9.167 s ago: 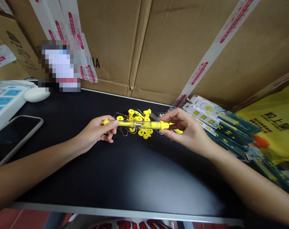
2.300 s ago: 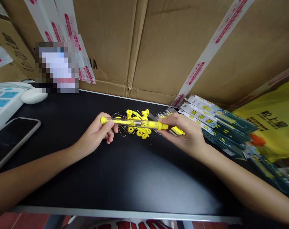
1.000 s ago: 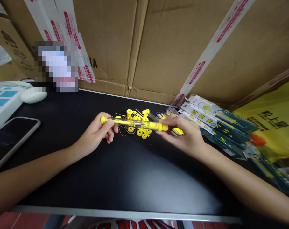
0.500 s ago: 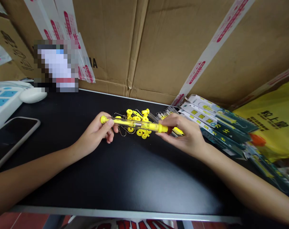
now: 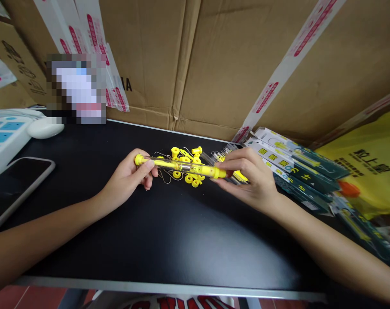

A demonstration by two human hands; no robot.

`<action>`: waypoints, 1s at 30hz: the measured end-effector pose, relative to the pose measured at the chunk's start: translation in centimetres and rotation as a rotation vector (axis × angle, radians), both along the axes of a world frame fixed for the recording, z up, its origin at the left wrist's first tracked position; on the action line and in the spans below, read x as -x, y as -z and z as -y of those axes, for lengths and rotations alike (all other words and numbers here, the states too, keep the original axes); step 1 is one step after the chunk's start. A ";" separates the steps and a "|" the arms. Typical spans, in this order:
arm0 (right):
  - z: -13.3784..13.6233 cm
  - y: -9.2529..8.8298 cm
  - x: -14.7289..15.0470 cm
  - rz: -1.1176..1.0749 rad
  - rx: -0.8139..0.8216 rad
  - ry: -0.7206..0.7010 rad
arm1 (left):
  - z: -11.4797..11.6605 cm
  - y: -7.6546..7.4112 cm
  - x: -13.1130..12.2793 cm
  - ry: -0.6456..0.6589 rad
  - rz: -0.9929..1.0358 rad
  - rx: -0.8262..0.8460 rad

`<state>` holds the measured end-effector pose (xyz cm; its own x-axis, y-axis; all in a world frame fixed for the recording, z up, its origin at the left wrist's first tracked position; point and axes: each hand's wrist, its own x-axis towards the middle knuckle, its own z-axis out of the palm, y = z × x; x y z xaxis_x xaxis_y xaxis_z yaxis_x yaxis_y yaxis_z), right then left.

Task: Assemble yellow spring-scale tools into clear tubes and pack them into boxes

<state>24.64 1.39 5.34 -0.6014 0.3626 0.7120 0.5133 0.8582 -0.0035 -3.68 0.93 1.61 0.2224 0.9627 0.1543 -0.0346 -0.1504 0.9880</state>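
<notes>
Right hand (image 5: 253, 175) arched higher than before, pinching clear tube (image 5: 181, 166) at one end, left hand (image 5: 128, 175) gripping the other

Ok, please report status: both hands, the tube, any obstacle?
Left hand, right hand: holding opposite ends of clear tube. Yellow part visible inside. Loose yellow pieces in background, none seen blocking.

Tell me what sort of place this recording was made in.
Probably a small workspace, perhaps in a storeroom, though little of the room shows: a black table in front of large taped cardboard boxes, printed cartons stacked at the right, and loose yellow parts on the table.
</notes>
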 end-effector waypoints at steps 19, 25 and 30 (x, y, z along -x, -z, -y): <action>0.1 0.3 0.2 0.016 -0.043 -0.033 | 0.3 0.4 0.1 -0.031 -0.087 -0.083; 0.2 0.1 0.4 -0.009 -0.042 -0.039 | 0.4 0.7 0.1 -0.006 -0.083 -0.079; 0.5 -0.1 0.4 -0.048 -0.044 0.013 | 0.3 0.6 0.0 0.008 -0.012 -0.058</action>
